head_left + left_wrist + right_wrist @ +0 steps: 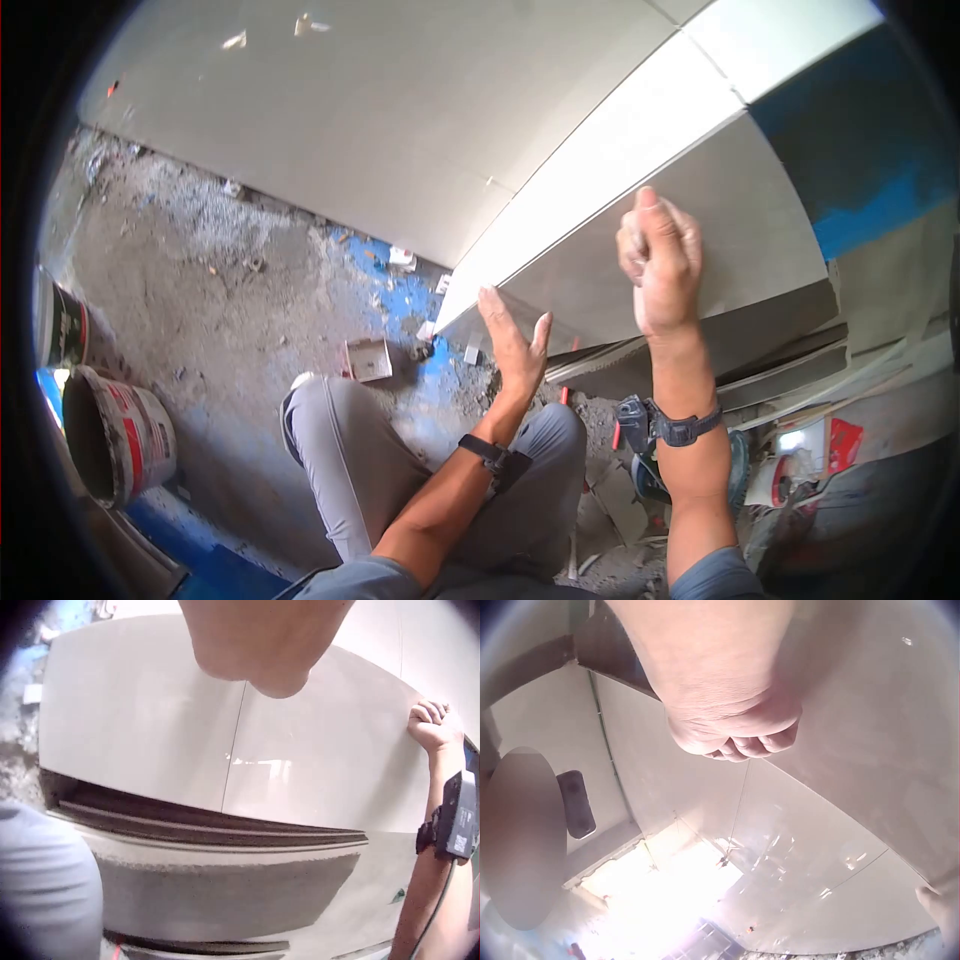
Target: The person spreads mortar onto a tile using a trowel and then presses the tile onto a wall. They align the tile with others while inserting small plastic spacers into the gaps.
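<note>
A long grey tile panel [755, 200] stands on edge along the front of a raised tiled surface [350, 110]. In the head view my left hand [513, 345] is at the panel's lower left end, fingers straight and thumb spread apart. Farther right, my right hand [665, 265] is curled into a fist over the panel, close to its upper edge, with nothing seen in it. The left wrist view shows the same fist [435, 727] by the panel's face [142, 712], where a thin joint line runs across. The right wrist view shows its curled fingers [754, 746] close to a tile edge.
Beneath the panel lie stacked grey slabs [225, 892]. A white bucket [150, 435] lies tipped at the left, near a small open box [369, 360] on the rubble-strewn floor [250, 310]. Right of my knees are a red-and-white packet [843, 445] and cut strips.
</note>
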### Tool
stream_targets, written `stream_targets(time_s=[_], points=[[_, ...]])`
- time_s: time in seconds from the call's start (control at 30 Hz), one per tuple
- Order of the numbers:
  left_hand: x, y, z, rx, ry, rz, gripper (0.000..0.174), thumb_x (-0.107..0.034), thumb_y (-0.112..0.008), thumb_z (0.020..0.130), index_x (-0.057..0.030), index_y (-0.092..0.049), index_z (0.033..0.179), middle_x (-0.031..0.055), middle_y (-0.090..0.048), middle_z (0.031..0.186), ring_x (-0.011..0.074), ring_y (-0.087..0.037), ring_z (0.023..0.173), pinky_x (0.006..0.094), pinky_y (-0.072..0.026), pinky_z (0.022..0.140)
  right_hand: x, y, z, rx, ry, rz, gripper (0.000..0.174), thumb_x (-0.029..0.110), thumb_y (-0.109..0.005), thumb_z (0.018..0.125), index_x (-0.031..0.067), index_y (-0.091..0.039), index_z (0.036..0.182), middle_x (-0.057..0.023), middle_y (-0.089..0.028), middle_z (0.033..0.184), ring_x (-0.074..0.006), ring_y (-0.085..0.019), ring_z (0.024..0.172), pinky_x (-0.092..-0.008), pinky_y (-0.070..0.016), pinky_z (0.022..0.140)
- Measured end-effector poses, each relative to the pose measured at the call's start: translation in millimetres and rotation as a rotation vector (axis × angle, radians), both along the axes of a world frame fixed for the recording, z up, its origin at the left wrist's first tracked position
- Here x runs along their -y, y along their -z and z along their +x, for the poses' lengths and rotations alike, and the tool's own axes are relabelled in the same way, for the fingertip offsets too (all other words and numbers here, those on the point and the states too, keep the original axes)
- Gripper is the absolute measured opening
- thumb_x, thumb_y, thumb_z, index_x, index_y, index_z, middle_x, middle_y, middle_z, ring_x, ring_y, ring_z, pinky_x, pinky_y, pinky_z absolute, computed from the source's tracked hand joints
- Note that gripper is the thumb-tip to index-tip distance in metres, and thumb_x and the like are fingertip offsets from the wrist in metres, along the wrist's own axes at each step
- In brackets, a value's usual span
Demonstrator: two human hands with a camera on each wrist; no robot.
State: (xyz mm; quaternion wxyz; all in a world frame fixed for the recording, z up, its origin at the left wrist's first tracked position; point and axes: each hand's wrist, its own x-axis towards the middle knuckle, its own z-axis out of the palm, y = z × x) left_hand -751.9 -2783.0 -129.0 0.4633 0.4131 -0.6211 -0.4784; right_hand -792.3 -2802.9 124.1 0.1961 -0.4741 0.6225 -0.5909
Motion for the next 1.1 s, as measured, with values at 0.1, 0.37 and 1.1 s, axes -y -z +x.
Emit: stream_targets(time_s=[0.1, 0.37, 1.1], points=[[-10, -11, -3, -0.113, 0.025, 0.119, 0.098, -0.024, -0.072, 0.085, 0.0092, -0.006, 0.150, 0.0328, -0.005, 0.156, 0.0413, -0.007, 0.147, 0.0417, -0.0109, 0.119, 3, 5, 2, -0.029, 0.046, 0.011, 0.043, 0.030, -0.050, 0.101, 0.0131, -0.042, 0.062, 0.0061, -0.035, 0.054, -0.0031, -0.029, 0.048, -0.0223, -0.0207, 0.044], [-11, -17, 0, -0.155, 0.076, 0.127, 0.099, -0.016, -0.071, 0.082, 0.0078, -0.003, 0.151, 0.0332, 0.003, 0.156, 0.0443, -0.007, 0.146, 0.0418, -0.0183, 0.118, 7, 20, 9, -0.156, 0.106, 0.077, 0.043, 0.029, -0.051, 0.100, 0.0123, -0.040, 0.062, 0.0066, -0.033, 0.055, -0.0030, -0.028, 0.049, -0.0231, -0.0198, 0.045], [33, -47, 11, -0.159, -0.131, -0.382, 0.091, -0.009, -0.073, 0.080, 0.0079, -0.016, 0.149, 0.0318, -0.023, 0.152, 0.0444, -0.023, 0.142, 0.0470, -0.0187, 0.117, -43, 62, -4, -0.208, 0.076, 0.303, 0.043, 0.024, -0.055, 0.097, 0.0044, -0.039, 0.063, 0.0058, -0.029, 0.059, -0.0038, -0.029, 0.059, -0.0282, -0.0237, 0.048]])
